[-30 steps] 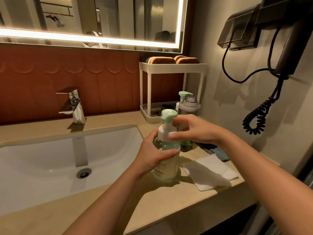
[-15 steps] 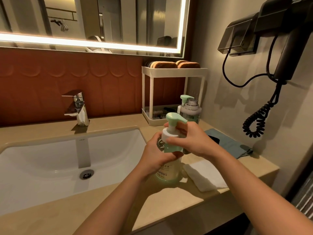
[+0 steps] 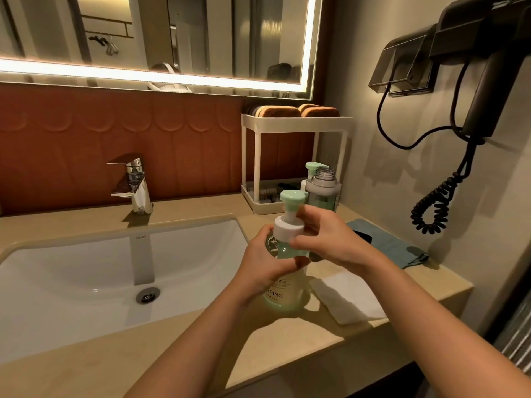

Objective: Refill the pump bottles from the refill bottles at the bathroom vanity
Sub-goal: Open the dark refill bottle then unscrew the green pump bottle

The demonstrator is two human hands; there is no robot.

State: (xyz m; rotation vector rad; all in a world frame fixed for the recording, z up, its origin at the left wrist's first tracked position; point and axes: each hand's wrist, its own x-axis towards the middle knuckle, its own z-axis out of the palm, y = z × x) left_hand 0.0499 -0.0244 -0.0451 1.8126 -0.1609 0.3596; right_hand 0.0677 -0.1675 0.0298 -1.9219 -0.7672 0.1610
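Mint plastic pump head (image 3: 292, 197) turned atop cylindrical bottle (image 3: 283, 291).

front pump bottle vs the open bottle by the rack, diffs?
The pump bottle carries a mint pump head; the open bottle shows a bare threaded neck. The left hand and right hand grip the pump bottle; the open bottle stands untouched. Both upright, with greenish contents.
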